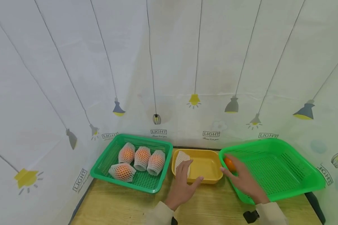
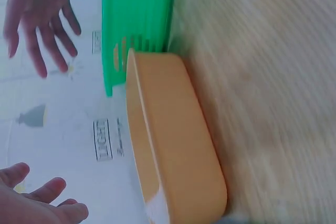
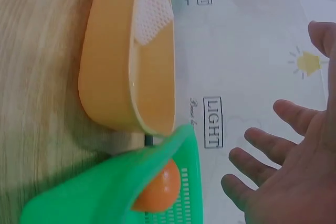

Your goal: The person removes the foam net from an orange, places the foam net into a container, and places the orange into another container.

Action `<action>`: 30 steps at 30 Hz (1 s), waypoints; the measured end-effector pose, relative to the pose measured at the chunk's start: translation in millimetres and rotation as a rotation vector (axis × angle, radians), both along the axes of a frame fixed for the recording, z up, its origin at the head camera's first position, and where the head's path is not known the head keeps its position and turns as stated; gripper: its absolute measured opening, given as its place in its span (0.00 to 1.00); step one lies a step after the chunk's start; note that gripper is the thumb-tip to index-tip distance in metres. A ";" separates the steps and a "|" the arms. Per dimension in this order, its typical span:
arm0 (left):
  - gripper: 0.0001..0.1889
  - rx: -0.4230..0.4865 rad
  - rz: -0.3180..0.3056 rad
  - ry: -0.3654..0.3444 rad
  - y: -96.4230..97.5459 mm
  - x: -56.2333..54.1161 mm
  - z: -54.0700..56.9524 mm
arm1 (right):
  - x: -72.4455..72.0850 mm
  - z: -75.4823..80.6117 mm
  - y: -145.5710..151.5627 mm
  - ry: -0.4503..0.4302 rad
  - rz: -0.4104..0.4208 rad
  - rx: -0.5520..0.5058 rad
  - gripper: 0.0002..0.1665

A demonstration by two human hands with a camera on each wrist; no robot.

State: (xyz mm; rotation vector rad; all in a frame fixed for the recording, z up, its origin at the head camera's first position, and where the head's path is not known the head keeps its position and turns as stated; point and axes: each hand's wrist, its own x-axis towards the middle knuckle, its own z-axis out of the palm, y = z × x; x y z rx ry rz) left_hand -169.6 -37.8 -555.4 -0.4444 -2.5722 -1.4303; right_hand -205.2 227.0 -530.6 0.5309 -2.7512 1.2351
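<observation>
An orange (image 1: 230, 164) lies in the left end of the bright green basket (image 1: 298, 193). My right hand (image 1: 243, 179) is above that end, its fingers spread; in the right wrist view a gap shows between the hand (image 3: 294, 166) and the orange (image 3: 160, 187). The yellow tray (image 1: 206, 165) stands between two baskets, with white foam net (image 1: 183, 157) at its left end. My left hand (image 1: 183, 186) hovers over the front of this tray near the net, fingers loosely extended, holding nothing. In the left wrist view, its fingertips (image 2: 50, 190) are clear of the tray wall (image 2: 181, 140).
To the left, a dark green basket (image 1: 154, 187) holds several oranges (image 1: 123, 172) wrapped in white foam nets. All the containers stand on a wooden table (image 1: 115, 203). Behind them hangs a pale wall covering (image 1: 174, 62) printed with lamps.
</observation>
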 end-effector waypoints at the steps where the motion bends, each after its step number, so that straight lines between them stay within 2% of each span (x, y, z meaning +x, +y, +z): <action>1: 0.38 0.002 0.016 -0.002 -5.5 -1.8 0.9 | 1.0 -0.7 -3.8 -0.001 0.008 0.005 0.41; 6: 0.39 0.022 0.086 -0.014 -34.2 -9.9 2.4 | 9.2 -4.0 -24.8 -0.002 0.048 0.006 0.42; 10: 0.39 0.038 0.110 -0.012 -55.0 -16.6 5.1 | 18.6 -9.9 -42.7 0.027 0.065 -0.009 0.42; 17: 0.42 -0.020 0.126 -0.101 -78.0 -32.7 11.8 | 34.2 -23.3 -70.8 0.034 0.053 0.000 0.43; 24: 0.44 -0.139 0.156 -0.178 -110.3 -57.8 23.7 | 40.5 -28.5 -115.3 -0.065 0.133 -0.010 0.42; 30: 0.44 -0.241 0.109 -0.247 -134.2 -78.6 25.1 | 46.2 -40.2 -153.8 0.032 0.209 0.017 0.38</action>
